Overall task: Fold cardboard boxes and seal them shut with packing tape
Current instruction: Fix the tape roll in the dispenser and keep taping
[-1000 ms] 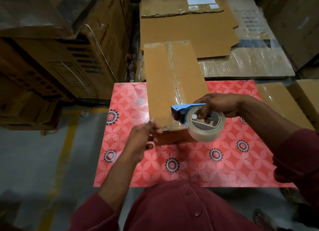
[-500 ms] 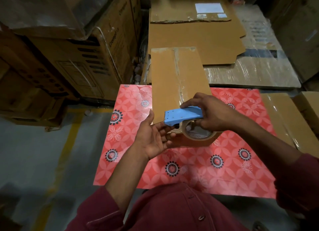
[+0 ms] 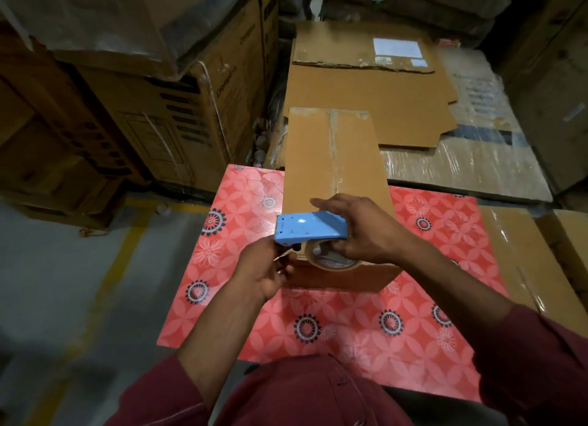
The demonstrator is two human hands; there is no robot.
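Nearest us, our left hand (image 3: 265, 274) curls its fingers at the tape end under the blue tape dispenser (image 3: 310, 228); whether it pinches tape we cannot tell. Our right hand (image 3: 359, 231) grips the dispenser, its tape roll (image 3: 331, 261) resting on the near end of the cardboard box (image 3: 334, 167). The box lies on the red floral table (image 3: 350, 323), stretching toward 12 o'clock. Flattened cardboard (image 3: 366, 100) lies beyond.

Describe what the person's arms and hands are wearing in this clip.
Both hands, the left hand and the right hand, are bare: no gloves, and no rings or watch that I can make out. Dark maroon sleeves are pushed up, leaving the forearms uncovered. The shirt front is the same maroon, with buttons.
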